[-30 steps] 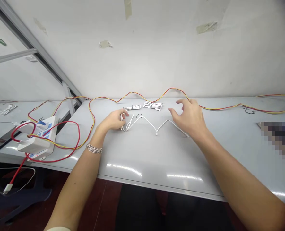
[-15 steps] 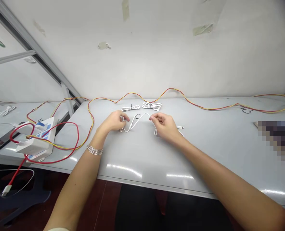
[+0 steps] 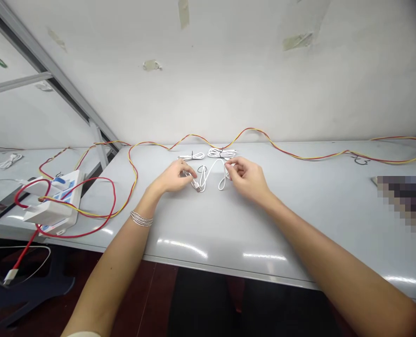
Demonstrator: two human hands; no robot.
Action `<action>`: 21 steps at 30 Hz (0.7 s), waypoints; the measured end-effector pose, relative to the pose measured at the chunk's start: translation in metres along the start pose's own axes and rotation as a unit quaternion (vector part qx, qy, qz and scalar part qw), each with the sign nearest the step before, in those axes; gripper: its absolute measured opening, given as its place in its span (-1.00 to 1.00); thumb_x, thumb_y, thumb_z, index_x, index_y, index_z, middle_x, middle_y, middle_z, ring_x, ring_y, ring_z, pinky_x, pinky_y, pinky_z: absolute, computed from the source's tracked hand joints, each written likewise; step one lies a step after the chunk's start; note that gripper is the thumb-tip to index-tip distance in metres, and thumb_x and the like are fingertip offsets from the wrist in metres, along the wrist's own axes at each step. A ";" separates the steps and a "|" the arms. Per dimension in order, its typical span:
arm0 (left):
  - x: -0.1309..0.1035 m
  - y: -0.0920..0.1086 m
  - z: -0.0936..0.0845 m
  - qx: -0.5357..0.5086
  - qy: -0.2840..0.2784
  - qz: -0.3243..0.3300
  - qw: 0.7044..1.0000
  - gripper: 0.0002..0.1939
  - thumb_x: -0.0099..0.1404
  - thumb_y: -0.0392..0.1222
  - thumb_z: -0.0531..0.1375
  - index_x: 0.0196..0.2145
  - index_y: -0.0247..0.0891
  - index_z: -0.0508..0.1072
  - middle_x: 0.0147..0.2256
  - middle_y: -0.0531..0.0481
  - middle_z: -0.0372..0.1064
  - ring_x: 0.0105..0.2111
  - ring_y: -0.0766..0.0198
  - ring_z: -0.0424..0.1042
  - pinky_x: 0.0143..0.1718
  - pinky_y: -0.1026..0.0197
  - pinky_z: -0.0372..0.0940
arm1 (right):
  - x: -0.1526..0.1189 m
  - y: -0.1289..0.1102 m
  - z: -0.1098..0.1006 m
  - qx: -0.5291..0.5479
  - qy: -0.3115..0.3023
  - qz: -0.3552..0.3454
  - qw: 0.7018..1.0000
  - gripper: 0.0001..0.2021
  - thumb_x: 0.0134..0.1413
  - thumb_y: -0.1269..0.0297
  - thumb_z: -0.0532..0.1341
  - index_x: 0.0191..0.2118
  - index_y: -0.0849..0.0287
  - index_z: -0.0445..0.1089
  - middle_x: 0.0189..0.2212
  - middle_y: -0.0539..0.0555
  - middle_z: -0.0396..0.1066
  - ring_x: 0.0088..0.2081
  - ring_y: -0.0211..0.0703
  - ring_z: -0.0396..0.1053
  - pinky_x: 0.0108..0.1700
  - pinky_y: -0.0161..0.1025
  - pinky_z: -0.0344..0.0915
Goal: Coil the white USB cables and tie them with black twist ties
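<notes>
A white USB cable (image 3: 212, 168) runs in loose bends between my two hands, low over the grey table. My left hand (image 3: 175, 177) is closed on one end of it, and the metal USB plug (image 3: 197, 186) sticks out below the fingertips. With thumb and forefinger, my right hand (image 3: 247, 179) pinches the cable further along; a loop hangs beside those fingers. A thin black tie (image 3: 202, 167) lies behind the cable. Just beyond are two tied white cable bundles, a smaller one (image 3: 196, 156) on the left and a thicker one (image 3: 222, 153) on the right.
On the left, a white power strip (image 3: 75, 187) holds chargers and a red cable (image 3: 114, 199). A twisted red-yellow wire (image 3: 288, 155) runs along the wall. Black ties (image 3: 361, 160) and a pixelated flat object (image 3: 404, 199) lie at right. The table's front edge (image 3: 229, 271) is near me.
My left hand has moved right with the plug end, nearer the right hand. My right hand has shifted slightly right and up. The cable's bends have drawn closer together.
</notes>
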State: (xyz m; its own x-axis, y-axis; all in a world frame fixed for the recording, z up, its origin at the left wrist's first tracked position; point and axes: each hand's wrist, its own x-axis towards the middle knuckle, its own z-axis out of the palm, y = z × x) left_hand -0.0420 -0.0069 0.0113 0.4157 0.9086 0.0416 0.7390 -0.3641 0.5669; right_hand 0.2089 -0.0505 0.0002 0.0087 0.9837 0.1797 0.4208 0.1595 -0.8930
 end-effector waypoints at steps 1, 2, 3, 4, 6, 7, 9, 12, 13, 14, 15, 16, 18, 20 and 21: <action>0.001 -0.001 0.002 -0.001 0.016 -0.002 1.000 -0.76 0.24 -0.07 0.23 -0.26 -0.19 0.67 -0.22 -0.11 0.34 -0.23 0.18 0.36 -0.09 0.08 0.37 | 0.003 0.001 -0.007 -0.062 0.028 -0.009 0.998 -0.80 0.24 0.14 0.16 -0.18 0.12 0.44 -0.51 -0.03 0.38 -0.48 -0.24 0.33 -0.32 -0.25 0.30; 0.002 -0.003 0.005 -0.001 0.028 -0.006 1.000 -0.73 0.25 -0.01 0.24 -0.26 -0.20 0.65 -0.21 -0.11 0.34 -0.24 0.19 0.36 -0.10 0.08 0.36 | 0.006 0.002 -0.014 -0.122 0.049 0.004 0.991 -0.78 0.26 0.14 0.13 -0.16 0.12 0.46 -0.47 -0.01 0.42 -0.45 -0.22 0.35 -0.28 -0.24 0.32; 0.003 -0.005 0.007 0.002 0.036 -0.009 0.999 -0.71 0.25 0.04 0.25 -0.25 -0.20 0.64 -0.20 -0.11 0.34 -0.25 0.19 0.36 -0.09 0.08 0.36 | 0.009 0.003 -0.022 -0.144 0.056 0.015 0.988 -0.78 0.25 0.16 0.14 -0.15 0.13 0.47 -0.42 0.02 0.46 -0.40 -0.19 0.39 -0.23 -0.21 0.33; 0.004 -0.007 0.008 0.006 0.042 -0.013 0.999 -0.68 0.24 0.08 0.26 -0.24 -0.21 0.63 -0.18 -0.11 0.33 -0.25 0.20 0.35 -0.08 0.07 0.35 | 0.011 0.004 -0.028 -0.163 0.056 0.024 0.985 -0.81 0.20 0.21 0.19 -0.17 0.14 0.49 -0.36 0.07 0.50 -0.33 -0.14 0.42 -0.17 -0.17 0.33; 0.005 -0.011 0.010 0.017 0.057 -0.021 0.998 -0.64 0.24 0.12 0.27 -0.20 -0.21 0.59 -0.18 -0.10 0.33 -0.24 0.19 0.36 -0.06 0.07 0.32 | 0.014 0.006 -0.038 -0.214 0.036 0.052 0.975 -0.80 0.15 0.20 0.25 -0.17 0.17 0.53 -0.23 0.16 0.52 -0.19 -0.01 0.45 -0.12 -0.09 0.32; 0.005 -0.011 0.011 0.022 0.067 -0.026 0.997 -0.62 0.23 0.14 0.27 -0.19 -0.21 0.56 -0.20 -0.08 0.33 -0.25 0.20 0.35 -0.09 0.09 0.30 | 0.015 0.007 -0.041 -0.237 0.015 0.065 0.969 -0.74 0.14 0.15 0.27 -0.12 0.17 0.53 -0.17 0.20 0.52 -0.15 0.04 0.45 -0.12 -0.08 0.32; 0.006 -0.010 0.011 0.021 0.080 -0.037 0.996 -0.60 0.22 0.18 0.28 -0.21 -0.22 0.50 -0.30 -0.01 0.31 -0.33 0.25 0.31 -0.22 0.17 0.25 | 0.014 0.009 -0.040 -0.282 -0.035 0.092 0.954 -0.60 0.12 0.03 0.31 -0.01 0.17 0.52 -0.08 0.24 0.50 -0.09 0.10 0.45 -0.14 -0.08 0.32; 0.005 -0.003 0.014 -0.012 0.064 -0.049 0.997 -0.59 0.20 0.21 0.29 -0.31 -0.22 0.42 -0.52 0.13 0.18 -0.50 0.33 0.18 -0.40 0.22 0.12 | 0.010 0.011 -0.028 -0.306 -0.075 0.089 0.945 -0.66 0.14 0.12 0.32 -0.01 0.16 0.52 -0.06 0.21 0.52 -0.08 0.08 0.46 -0.12 -0.12 0.32; 0.005 0.001 0.015 -0.018 0.052 -0.053 0.997 -0.58 0.18 0.22 0.30 -0.36 -0.22 0.40 -0.57 0.14 0.16 -0.52 0.34 0.16 -0.43 0.23 0.09 | 0.009 0.010 -0.024 -0.302 -0.080 0.080 0.947 -0.73 0.16 0.21 0.29 -0.04 0.15 0.52 -0.09 0.18 0.53 -0.10 0.05 0.47 -0.13 -0.13 0.31; 0.004 0.004 0.017 -0.019 0.038 -0.057 0.997 -0.57 0.18 0.23 0.30 -0.37 -0.21 0.41 -0.58 0.14 0.18 -0.53 0.34 0.17 -0.44 0.23 0.08 | 0.008 0.010 -0.019 -0.295 -0.083 0.073 0.949 -0.79 0.18 0.29 0.26 -0.07 0.14 0.53 -0.12 0.16 0.55 -0.13 0.02 0.48 -0.14 -0.14 0.30; 0.004 0.008 0.018 -0.015 0.029 -0.059 0.998 -0.58 0.17 0.22 0.30 -0.37 -0.21 0.43 -0.59 0.14 0.21 -0.54 0.34 0.19 -0.45 0.23 0.07 | 0.006 0.009 -0.015 -0.285 -0.084 0.066 0.952 -0.81 0.19 0.35 0.22 -0.11 0.14 0.53 -0.15 0.15 0.56 -0.16 0.00 0.48 -0.16 -0.16 0.29; 0.004 0.010 0.019 -0.007 0.014 -0.062 0.998 -0.60 0.15 0.21 0.33 -0.36 -0.21 0.45 -0.60 0.14 0.23 -0.55 0.33 0.21 -0.46 0.23 0.08 | 0.005 0.007 -0.012 -0.275 -0.081 0.058 0.956 -0.82 0.20 0.38 0.19 -0.15 0.14 0.52 -0.18 0.14 0.57 -0.17 -0.01 0.48 -0.16 -0.16 0.29; 0.004 0.014 0.021 -0.004 -0.015 -0.059 0.998 -0.63 0.14 0.15 0.33 -0.32 -0.22 0.49 -0.60 0.13 0.29 -0.55 0.32 0.25 -0.45 0.23 0.10 | 0.003 0.005 -0.008 -0.250 -0.069 0.046 0.965 -0.83 0.21 0.40 0.16 -0.18 0.14 0.50 -0.20 0.15 0.57 -0.18 -0.01 0.49 -0.17 -0.17 0.28; 0.003 0.015 0.020 -0.016 -0.042 -0.052 0.998 -0.67 0.15 0.09 0.31 -0.29 -0.23 0.52 -0.60 0.12 0.32 -0.55 0.32 0.27 -0.45 0.23 0.13 | 0.002 0.003 -0.006 -0.226 -0.047 0.046 0.972 -0.86 0.21 0.39 0.15 -0.17 0.14 0.45 -0.21 0.16 0.57 -0.20 -0.01 0.49 -0.20 -0.19 0.28; 0.003 0.014 0.019 -0.024 -0.052 -0.046 0.997 -0.69 0.16 0.05 0.30 -0.28 -0.24 0.54 -0.60 0.12 0.32 -0.56 0.32 0.27 -0.45 0.23 0.13 | 0.001 0.002 -0.006 -0.216 -0.033 0.050 0.975 -0.87 0.21 0.38 0.16 -0.16 0.13 0.42 -0.21 0.16 0.57 -0.22 -0.01 0.49 -0.22 -0.19 0.27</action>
State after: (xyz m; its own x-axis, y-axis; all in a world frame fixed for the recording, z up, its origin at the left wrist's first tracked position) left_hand -0.0202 -0.0136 0.0039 0.4019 0.9105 -0.0968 0.7510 -0.2673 0.6038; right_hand 0.2156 -0.0492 0.0012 0.0164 0.9980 0.0607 0.7633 0.0267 -0.6454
